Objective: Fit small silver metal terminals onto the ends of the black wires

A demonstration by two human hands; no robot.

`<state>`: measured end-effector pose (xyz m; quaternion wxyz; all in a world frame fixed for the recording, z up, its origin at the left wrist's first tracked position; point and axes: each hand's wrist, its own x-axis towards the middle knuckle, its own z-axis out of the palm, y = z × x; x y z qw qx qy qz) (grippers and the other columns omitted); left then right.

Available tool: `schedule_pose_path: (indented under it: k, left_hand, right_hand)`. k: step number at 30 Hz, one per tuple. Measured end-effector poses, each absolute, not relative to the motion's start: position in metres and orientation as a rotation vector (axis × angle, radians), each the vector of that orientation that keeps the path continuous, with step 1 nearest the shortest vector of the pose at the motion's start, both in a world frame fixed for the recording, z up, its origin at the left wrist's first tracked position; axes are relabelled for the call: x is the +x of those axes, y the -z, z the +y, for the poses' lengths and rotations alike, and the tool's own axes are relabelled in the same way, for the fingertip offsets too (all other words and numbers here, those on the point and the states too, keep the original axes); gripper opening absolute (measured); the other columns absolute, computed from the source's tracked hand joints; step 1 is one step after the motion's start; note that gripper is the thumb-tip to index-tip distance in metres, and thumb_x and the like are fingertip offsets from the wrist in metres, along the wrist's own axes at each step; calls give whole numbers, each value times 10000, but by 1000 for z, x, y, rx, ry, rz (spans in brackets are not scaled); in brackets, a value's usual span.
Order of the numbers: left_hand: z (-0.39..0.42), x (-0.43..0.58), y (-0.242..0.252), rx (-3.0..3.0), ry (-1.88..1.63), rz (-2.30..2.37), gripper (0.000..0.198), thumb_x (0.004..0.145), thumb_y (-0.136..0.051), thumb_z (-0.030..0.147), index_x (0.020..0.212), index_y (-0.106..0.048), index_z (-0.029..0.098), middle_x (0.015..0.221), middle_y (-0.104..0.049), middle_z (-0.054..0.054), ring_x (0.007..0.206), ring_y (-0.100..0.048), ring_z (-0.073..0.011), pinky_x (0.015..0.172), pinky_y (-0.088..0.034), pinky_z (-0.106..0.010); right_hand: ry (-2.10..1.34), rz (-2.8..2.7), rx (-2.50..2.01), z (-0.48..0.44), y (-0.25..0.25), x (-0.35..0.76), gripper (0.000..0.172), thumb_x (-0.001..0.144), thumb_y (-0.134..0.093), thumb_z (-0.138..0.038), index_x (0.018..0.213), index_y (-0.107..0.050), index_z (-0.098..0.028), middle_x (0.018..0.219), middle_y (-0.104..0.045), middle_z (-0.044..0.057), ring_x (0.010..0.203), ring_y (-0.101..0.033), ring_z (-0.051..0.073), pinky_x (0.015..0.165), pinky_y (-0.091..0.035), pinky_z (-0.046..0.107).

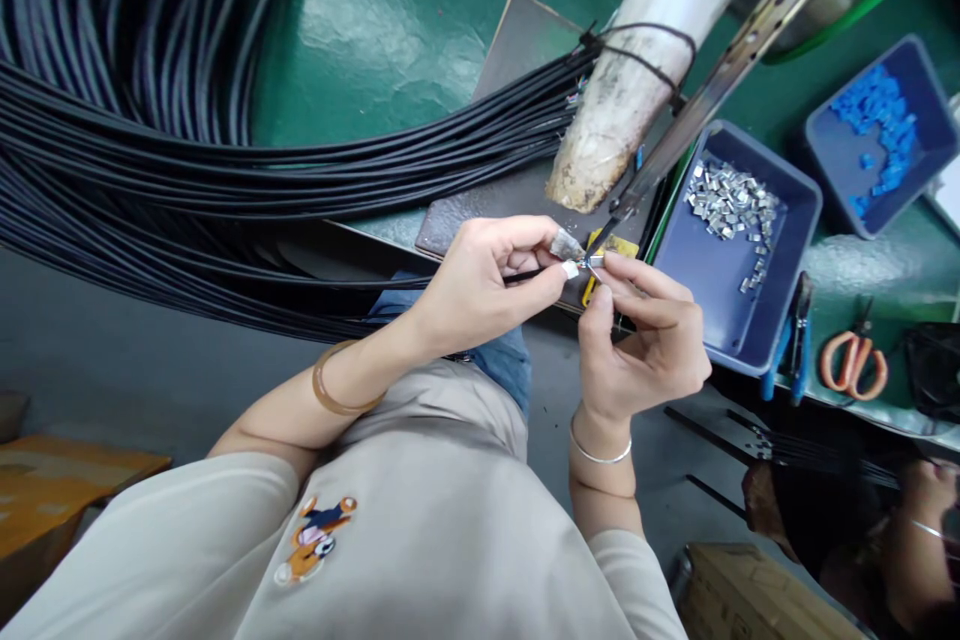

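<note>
My left hand (499,270) pinches the end of a black cable (405,283) between thumb and index finger, with grey wrapping on the index fingertip and white on the thumb. Close against it, my right hand (649,325) grips a small silver metal connector (597,261) by thumb and fingers. The two pieces meet at the fingertips; whether they are joined is too small to tell. From above, the dark tip of a soldering iron (637,185) with a perforated metal barrel comes down to that spot. A yellow piece (619,247) lies just behind the fingers.
A thick bundle of black cables (322,170) crosses from the left to a whitish wrapped post (637,70). At right are a blue tray (705,290) of metal pieces, a tray (847,155) of blue parts, pliers (799,340) and orange-handled scissors (853,360). Another person's arm (919,550) shows lower right.
</note>
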<state>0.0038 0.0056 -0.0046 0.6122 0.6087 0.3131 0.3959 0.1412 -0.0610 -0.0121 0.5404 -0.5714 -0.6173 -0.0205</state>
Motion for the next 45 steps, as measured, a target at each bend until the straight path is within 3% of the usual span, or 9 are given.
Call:
schedule_pose_path:
  k: [23, 45]
  left_hand:
    - [10, 3, -5, 1306, -811, 737, 110, 825, -620, 142, 716, -620, 123, 568, -538, 30, 445, -392, -17, 396, -287, -161]
    - [11, 1, -6, 1282, -819, 741, 91, 792, -641, 111, 702, -636, 118, 557, -556, 35, 435, -395, -7, 403, -329, -129]
  right_hand:
    - [73, -1501, -1382, -61, 17, 145, 183, 797, -684, -67, 898, -594, -191, 1019, -743, 30, 855, -750, 152, 739, -664, 305]
    - [88, -1525, -1364, -61, 15, 143, 171, 802, -668, -76, 859, -563, -197, 1024, -743, 26, 843, -751, 148, 737, -668, 298]
